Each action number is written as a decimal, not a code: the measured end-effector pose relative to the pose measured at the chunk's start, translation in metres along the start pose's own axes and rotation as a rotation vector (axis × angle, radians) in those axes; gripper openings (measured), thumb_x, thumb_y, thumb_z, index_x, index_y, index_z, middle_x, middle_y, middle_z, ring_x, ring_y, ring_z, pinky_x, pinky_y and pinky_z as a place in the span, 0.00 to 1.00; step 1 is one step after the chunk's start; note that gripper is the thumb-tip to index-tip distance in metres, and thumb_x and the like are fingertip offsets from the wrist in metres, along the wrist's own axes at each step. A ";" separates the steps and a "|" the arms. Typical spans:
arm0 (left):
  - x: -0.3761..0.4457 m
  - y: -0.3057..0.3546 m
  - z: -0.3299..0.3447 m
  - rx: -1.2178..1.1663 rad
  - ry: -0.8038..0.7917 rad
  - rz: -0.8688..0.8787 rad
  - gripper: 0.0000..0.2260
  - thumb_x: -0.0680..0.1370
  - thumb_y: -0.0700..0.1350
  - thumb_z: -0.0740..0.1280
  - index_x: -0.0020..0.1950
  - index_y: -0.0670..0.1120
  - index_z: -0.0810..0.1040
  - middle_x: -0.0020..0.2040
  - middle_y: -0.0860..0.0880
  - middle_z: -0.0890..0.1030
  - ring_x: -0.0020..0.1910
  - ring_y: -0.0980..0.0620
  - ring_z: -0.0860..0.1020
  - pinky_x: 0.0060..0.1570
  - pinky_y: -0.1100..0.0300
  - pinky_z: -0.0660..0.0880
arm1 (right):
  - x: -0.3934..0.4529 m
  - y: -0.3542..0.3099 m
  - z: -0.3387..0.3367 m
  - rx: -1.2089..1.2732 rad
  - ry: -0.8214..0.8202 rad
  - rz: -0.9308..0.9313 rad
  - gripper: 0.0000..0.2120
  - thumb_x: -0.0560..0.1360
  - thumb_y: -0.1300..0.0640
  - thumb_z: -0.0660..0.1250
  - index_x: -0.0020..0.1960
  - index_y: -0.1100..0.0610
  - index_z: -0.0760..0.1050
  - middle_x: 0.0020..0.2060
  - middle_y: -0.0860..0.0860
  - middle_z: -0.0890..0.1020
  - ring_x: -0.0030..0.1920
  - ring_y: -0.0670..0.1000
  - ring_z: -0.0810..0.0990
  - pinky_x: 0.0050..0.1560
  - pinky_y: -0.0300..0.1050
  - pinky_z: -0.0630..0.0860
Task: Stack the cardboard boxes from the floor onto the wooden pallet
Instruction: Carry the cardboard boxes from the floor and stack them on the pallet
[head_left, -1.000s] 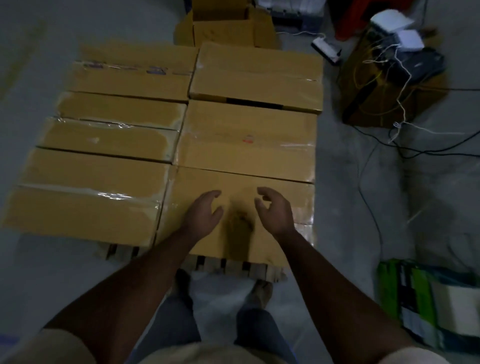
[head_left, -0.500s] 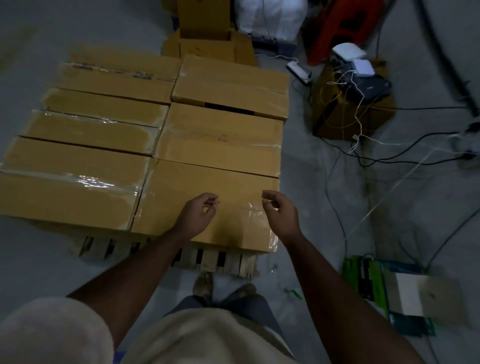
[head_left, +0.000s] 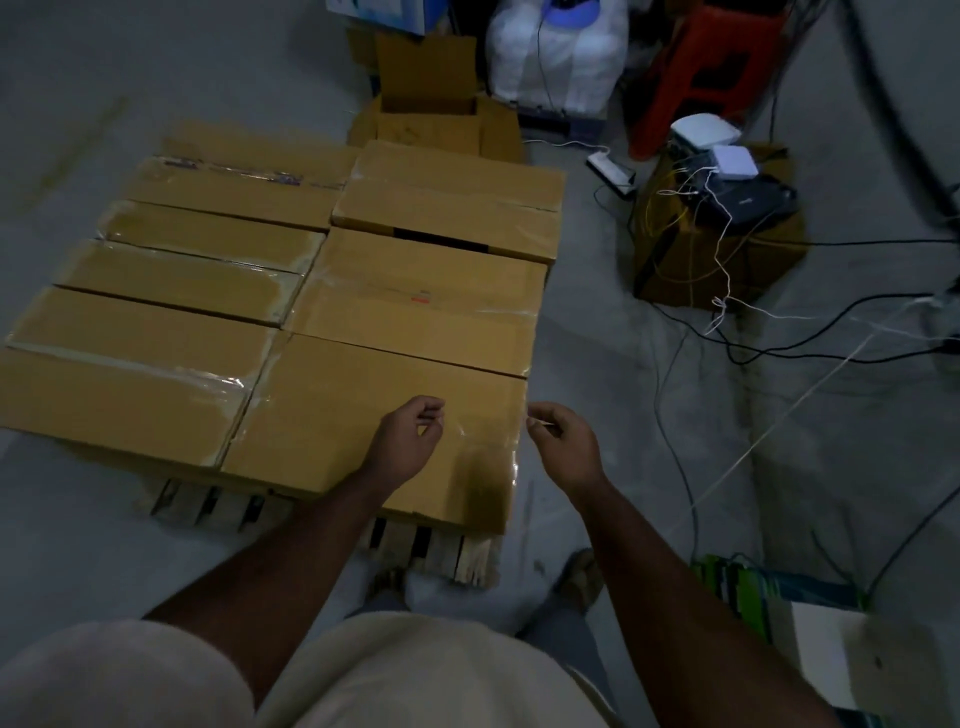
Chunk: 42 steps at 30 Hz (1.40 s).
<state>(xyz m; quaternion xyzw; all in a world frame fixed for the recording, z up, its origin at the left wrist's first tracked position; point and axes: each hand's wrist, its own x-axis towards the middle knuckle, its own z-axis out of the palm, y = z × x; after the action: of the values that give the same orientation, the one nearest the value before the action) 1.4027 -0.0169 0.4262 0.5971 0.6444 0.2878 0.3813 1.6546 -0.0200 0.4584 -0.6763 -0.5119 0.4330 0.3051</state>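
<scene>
Both grips empty. Left hand (head_left: 410, 441) hovers over the near-right box (head_left: 363, 415), fingers loosely curled, holding nothing. Right hand (head_left: 563, 441) hangs just off that box's right edge, over the floor (head_left: 597, 395), also loosely curled; there may be a thin strand between its fingertips, too dim to tell.

The task's cardboard boxes (head_left: 415, 306) sit on the wooden pallet (head_left: 447, 551): six sealed ones, two columns of three, touching side to side, one layer. Pallet slats show only at the near edge, under the front row. The base layer looks full.

Left to do, as far as I can judge: not much in view. An open-flapped box (head_left: 431, 130) stands on the floor just behind the pallet; whether it belongs to the stack is unclear. Another brown box (head_left: 727, 254), well right, carries routers and cables, so probably not cargo. Any further boxes would start a second layer; none are visible.
</scene>
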 end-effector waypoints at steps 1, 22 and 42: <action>0.003 0.007 0.015 0.000 0.014 -0.017 0.13 0.82 0.42 0.68 0.66 0.41 0.79 0.57 0.46 0.82 0.56 0.51 0.80 0.56 0.56 0.78 | 0.008 0.009 -0.014 0.006 -0.008 -0.002 0.12 0.80 0.61 0.68 0.62 0.57 0.83 0.56 0.49 0.85 0.55 0.47 0.83 0.59 0.43 0.79; 0.046 0.138 0.188 0.024 0.147 -0.182 0.13 0.80 0.36 0.68 0.65 0.39 0.78 0.58 0.45 0.82 0.56 0.50 0.82 0.52 0.75 0.75 | 0.117 0.092 -0.189 0.082 -0.191 0.044 0.14 0.81 0.59 0.69 0.66 0.58 0.80 0.61 0.53 0.83 0.59 0.51 0.81 0.62 0.45 0.77; 0.210 0.127 0.179 -0.147 0.274 -0.402 0.11 0.81 0.38 0.67 0.63 0.42 0.80 0.58 0.47 0.83 0.57 0.51 0.81 0.56 0.61 0.77 | 0.323 0.019 -0.143 -0.119 -0.422 -0.036 0.13 0.82 0.56 0.68 0.65 0.57 0.81 0.62 0.53 0.83 0.61 0.51 0.81 0.64 0.49 0.77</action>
<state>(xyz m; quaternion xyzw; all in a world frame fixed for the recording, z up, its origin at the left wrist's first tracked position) 1.6229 0.1912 0.4024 0.3831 0.7731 0.3307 0.3823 1.8233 0.2878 0.4166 -0.5782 -0.6010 0.5286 0.1583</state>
